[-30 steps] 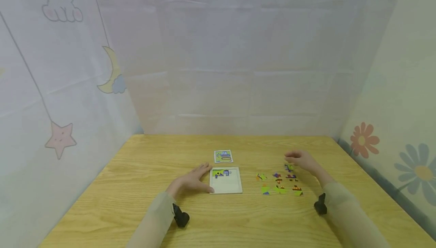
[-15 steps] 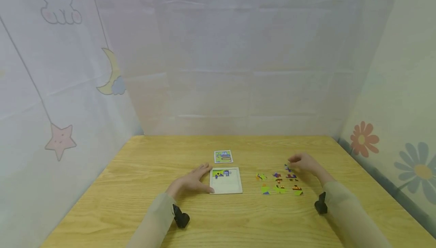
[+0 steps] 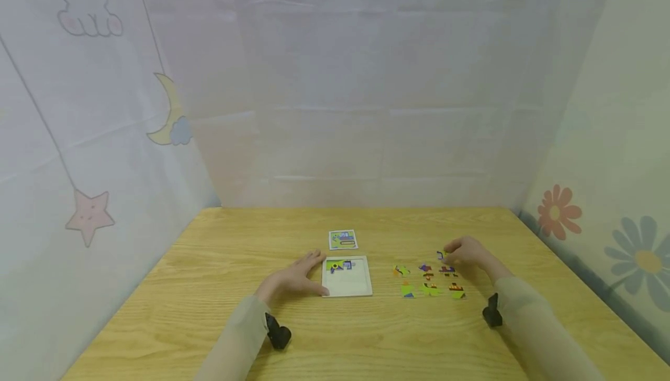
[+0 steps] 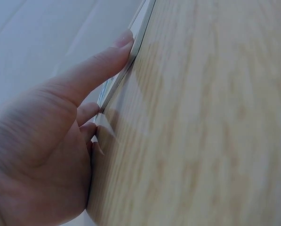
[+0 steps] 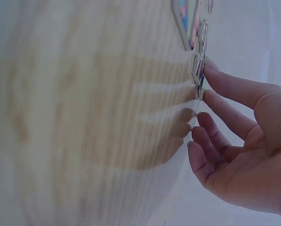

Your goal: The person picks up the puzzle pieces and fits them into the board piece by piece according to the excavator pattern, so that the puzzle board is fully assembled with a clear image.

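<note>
My left hand [image 3: 293,278] rests with spread fingers along the left side of a shallow white puzzle tray [image 3: 369,279]; its thumb [image 4: 124,44] touches the near left corner. Inside the tray, joined green and purple jigsaw pieces [image 3: 337,266] fill the far left. At right, my right hand [image 3: 468,252] pinches a small jigsaw puzzle piece [image 3: 440,255] low at the table, thumb [image 5: 213,68] and index finger [image 5: 215,104] at its edges. The fingers partly hide it in the head view. The other right fingers are bent and hold nothing.
Several loose jigsaw pieces [image 3: 429,289] lie in rough rows between the tray and my right hand. A square picture card [image 3: 343,240] lies behind the tray on the wooden table [image 3: 220,270]. Printed cloth [image 3: 335,107] hangs around the back and sides.
My right hand has come slightly nearer and its fingers have closed on the puzzle piece, which has shifted a little. My left hand and the tray stay in place.
</note>
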A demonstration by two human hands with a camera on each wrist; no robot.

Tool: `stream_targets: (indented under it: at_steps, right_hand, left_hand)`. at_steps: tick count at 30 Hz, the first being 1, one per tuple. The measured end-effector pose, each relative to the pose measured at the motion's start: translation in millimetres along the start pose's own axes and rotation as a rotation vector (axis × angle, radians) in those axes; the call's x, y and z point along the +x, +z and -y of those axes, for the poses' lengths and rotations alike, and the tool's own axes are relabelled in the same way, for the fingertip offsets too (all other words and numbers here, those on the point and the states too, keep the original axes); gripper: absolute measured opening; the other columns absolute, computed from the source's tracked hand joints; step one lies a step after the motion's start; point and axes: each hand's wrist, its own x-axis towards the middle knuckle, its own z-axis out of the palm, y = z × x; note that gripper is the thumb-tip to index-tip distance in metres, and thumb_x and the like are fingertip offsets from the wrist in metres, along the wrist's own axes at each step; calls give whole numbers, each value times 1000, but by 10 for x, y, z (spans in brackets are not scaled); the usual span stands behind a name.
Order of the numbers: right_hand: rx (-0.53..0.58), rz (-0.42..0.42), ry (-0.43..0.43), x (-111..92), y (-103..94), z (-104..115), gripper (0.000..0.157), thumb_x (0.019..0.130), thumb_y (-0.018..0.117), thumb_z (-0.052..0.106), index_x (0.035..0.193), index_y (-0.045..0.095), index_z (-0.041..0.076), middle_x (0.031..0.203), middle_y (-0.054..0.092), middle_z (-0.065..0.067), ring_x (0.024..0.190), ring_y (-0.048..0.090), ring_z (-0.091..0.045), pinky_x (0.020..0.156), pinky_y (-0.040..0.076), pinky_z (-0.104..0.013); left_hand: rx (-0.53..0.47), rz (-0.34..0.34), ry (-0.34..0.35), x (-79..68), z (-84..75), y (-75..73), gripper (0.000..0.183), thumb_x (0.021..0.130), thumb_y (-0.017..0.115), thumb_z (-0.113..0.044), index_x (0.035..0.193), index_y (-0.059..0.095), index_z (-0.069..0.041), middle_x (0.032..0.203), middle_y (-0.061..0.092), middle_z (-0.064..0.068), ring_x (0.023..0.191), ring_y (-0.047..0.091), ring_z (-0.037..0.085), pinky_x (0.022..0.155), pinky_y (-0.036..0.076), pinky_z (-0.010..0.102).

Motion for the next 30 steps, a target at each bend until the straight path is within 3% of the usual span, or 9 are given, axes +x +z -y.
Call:
stream_targets:
  at_steps: [6, 13, 20, 30]
  right_hand:
    - [7, -15, 10, 20, -11, -11, 43, 80, 73, 19, 112, 59, -7, 110, 59, -25, 100, 56, -38, 83, 49, -49]
    - [168, -7, -11, 26, -42, -21, 34, 87, 62, 8, 114, 55, -12, 102, 61, -23, 84, 65, -26, 73, 56, -38]
    - [266, -10, -6, 59, -41, 55, 43, 92, 60, 17, 123, 52, -12, 114, 60, -25, 92, 66, -26, 81, 55, -39]
    - [460, -13, -34, 161, 49, 199, 45, 92, 58, 12, 126, 46, -14, 110, 62, -28, 95, 66, -34, 84, 55, -42]
  left_hand:
    - [11, 4, -15, 16, -4, -9, 91, 79, 70, -48, 150, 23, -16, 159, 8, 10, 146, 4, 31, 115, 9, 57]
    - [6, 10, -20, 17, -2, -11, 92, 78, 70, -48, 151, 22, -17, 159, 7, 9, 146, 3, 31, 115, 8, 57]
    - [-14, 14, -5, 1, 7, -12, 92, 79, 71, -45, 151, 22, -15, 159, 8, 10, 145, 4, 33, 115, 8, 57]
    - [-8, 16, 8, 27, 16, -5, 91, 80, 71, -45, 151, 22, -15, 159, 7, 10, 146, 4, 31, 115, 9, 55]
